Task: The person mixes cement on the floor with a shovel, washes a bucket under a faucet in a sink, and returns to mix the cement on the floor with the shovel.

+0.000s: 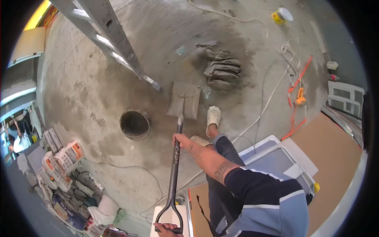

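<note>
I hold a shovel with a long dark shaft. My left hand is closed around its D-shaped grip at the bottom of the view. Further up, my right hand wraps around the shaft, arm stretched out. The flat shovel blade, coated in grey wet material, lies low over the floor and seems to touch it. Ahead and to its right sits a ridged heap of grey mortar-like mix. A dirty bucket stands left of the blade, its inside dark.
A metal ladder stands at upper left. Bags are piled at lower left. A pale hose and orange tool parts lie at right, near boards. A yellow tub sits far off. Another person is at far left.
</note>
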The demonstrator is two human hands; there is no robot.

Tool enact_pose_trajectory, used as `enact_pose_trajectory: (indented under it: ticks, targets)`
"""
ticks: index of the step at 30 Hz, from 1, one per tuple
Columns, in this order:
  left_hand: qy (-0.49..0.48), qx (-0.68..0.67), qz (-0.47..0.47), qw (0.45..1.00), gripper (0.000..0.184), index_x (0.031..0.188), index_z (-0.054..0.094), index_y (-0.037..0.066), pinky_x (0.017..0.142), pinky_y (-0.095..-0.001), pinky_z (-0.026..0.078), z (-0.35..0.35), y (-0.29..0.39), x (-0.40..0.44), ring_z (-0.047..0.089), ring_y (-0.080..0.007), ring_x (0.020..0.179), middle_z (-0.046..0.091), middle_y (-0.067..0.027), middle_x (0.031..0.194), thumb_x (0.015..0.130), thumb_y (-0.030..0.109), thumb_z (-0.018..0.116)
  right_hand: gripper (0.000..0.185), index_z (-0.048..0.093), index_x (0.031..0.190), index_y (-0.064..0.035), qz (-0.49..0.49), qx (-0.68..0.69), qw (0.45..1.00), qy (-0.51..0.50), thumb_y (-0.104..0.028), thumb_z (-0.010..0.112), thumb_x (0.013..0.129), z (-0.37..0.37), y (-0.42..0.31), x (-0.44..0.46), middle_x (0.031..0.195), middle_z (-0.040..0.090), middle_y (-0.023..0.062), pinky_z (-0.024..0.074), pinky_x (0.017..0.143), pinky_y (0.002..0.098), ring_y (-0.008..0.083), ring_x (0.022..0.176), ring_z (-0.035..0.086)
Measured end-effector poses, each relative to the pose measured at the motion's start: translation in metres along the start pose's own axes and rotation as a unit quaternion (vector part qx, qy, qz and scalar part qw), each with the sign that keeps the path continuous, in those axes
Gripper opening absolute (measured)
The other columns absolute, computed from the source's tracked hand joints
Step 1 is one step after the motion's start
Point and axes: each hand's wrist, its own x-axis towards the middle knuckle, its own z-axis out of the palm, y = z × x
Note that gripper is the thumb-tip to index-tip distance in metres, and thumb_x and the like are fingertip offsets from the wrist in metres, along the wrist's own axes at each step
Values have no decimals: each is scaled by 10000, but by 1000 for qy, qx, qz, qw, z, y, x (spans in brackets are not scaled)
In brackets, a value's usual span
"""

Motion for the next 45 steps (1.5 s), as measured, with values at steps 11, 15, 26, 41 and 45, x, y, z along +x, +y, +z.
enact_pose_trajectory:
  ticks: [11,15,26,41,45]
  targets:
    - [-142,48,152,977,408,659,387,120,340,-256,328,236,128,100,370,-88,381,362,16,492,924,365,576,185,446,603,-49,-66,147,985,-67,-60,535,764,86,-273,78,543,467,110,475,488,397,263,494,520]
    - [-230,60,275,932,301,773,443,69,343,-243,329,277,217,38,398,-95,379,363,12,501,924,284,589,195,436,608,-65,-111,209,963,-127,-87,533,776,117,-318,45,552,460,97,487,525,392,254,516,517]
    - [-332,396,723,459,200,867,505,63,489,-335,400,201,211,-124,483,-168,531,468,-40,639,803,165,664,220,432,577,-106,-165,183,933,-263,-144,549,760,35,-354,-106,510,459,36,452,478,340,199,438,471]
    - [-561,442,682,158,165,803,556,155,495,-273,348,179,164,-195,489,-97,552,423,44,623,695,207,669,195,524,660,-25,-214,16,975,64,-112,634,796,-98,-314,-199,521,508,80,435,391,357,200,397,484]
    - [-539,478,689,78,125,795,561,180,493,-276,368,119,136,-157,504,-106,564,437,52,622,710,219,643,160,522,679,-24,-235,70,969,-14,-82,627,785,-113,-245,-196,544,515,75,444,394,354,200,406,490]
